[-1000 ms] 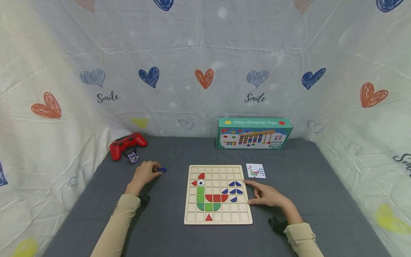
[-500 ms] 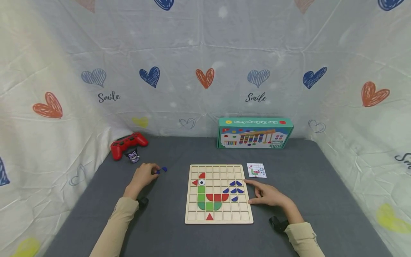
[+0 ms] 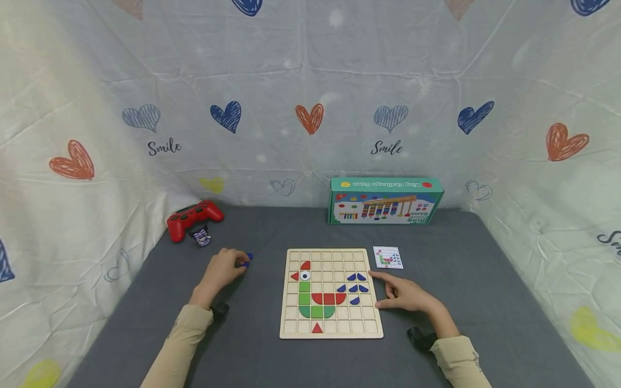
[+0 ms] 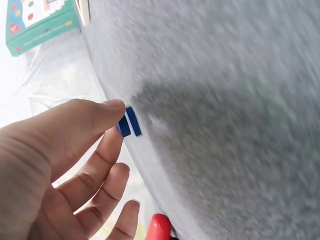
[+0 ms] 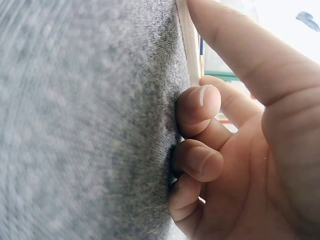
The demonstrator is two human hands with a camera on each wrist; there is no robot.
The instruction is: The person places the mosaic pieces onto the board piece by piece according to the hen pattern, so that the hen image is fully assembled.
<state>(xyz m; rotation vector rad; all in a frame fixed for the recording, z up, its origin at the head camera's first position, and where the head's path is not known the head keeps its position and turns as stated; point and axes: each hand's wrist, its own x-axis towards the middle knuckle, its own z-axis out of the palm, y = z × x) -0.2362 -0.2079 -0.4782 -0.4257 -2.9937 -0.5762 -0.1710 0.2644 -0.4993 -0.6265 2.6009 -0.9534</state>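
Note:
My left hand (image 3: pixel 224 268) is left of the board, pinching a blue puzzle piece (image 4: pixel 123 126) between thumb and index finger. Right beside it is a second blue piece (image 4: pixel 134 121); whether the two touch is unclear. The wooden grid board (image 3: pixel 296 327) bears a bird-like figure of red, green and blue flat pieces, with an eye tile (image 3: pixel 304 276) near its upper left. Several blue pieces (image 3: pixel 363 288) lie on its right part. My right hand (image 3: pixel 407 294) rests at the board's right edge, index fingertip and thumb touching it and the other fingers curled under.
A small pattern card (image 3: pixel 387 257) lies just beyond the board's upper right corner. Behind stands a green game box (image 3: pixel 385 201). A red game controller (image 3: pixel 194 218) and a small purple cartoon figure (image 3: pixel 201 236) are at the back left, near the hanging cloth.
My left hand has shifted slightly to the right with the pinched blue piece, closer to the other blue piece. The right hand and the board have stayed in place.

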